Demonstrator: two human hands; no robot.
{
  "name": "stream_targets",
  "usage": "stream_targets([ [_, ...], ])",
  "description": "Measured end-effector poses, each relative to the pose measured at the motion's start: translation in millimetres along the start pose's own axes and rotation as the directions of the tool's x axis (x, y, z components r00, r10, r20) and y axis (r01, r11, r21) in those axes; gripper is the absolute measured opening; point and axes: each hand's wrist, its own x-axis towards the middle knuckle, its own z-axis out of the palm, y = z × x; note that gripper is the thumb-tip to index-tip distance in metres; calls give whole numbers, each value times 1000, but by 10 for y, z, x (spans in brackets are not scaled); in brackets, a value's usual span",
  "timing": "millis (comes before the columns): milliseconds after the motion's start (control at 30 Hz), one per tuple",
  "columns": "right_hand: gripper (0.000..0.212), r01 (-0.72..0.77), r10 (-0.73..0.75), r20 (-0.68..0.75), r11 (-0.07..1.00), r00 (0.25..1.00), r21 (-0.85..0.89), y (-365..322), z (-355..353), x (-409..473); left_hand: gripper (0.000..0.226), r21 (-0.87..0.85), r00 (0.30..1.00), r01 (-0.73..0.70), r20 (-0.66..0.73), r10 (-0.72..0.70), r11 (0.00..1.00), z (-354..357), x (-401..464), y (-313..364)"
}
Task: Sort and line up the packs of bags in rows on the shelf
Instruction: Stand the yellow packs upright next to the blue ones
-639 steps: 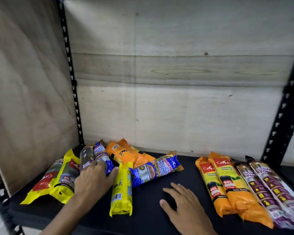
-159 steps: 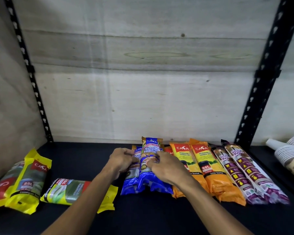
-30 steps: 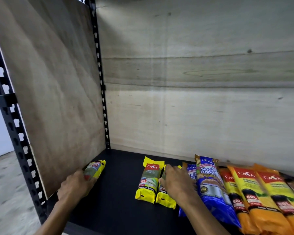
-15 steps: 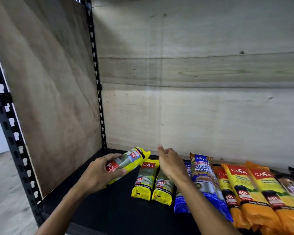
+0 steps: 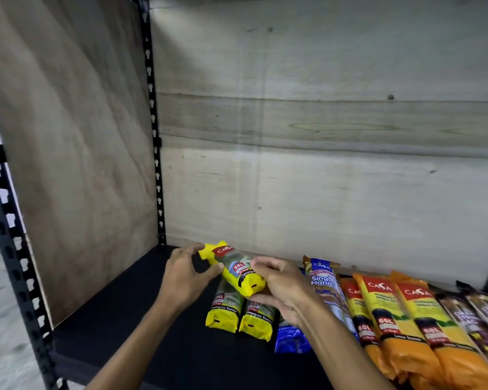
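Two hands' fingers pinching yellow "CASA 25L" pack [image 5: 238,273], left hand [image 5: 185,277], right hand [image 5: 282,288]

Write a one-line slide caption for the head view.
Both hands hold a yellow pack above two shelved yellow packs.

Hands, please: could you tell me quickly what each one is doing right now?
Left hand: pinches the upper part of the raised yellow pack.
Right hand: grips the same pack's lower end.

Three yellow packs [image 5: 238,273], two blue packs [image 5: 323,280], three orange packs [image 5: 383,308], two purple packs [image 5: 473,319].
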Motion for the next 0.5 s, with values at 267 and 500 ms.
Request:
stream_targets([
  [267, 36, 64, -64, 2, 985, 998, -160, 155, -99, -83, 22, -579, 898, 428, 363, -250, 695, 368, -7, 371],
  [500, 48, 58, -79, -39, 919, 996, -390, 278, -148, -40, 19, -460, 903, 392, 360, -236, 797, 474, 85, 383],
])
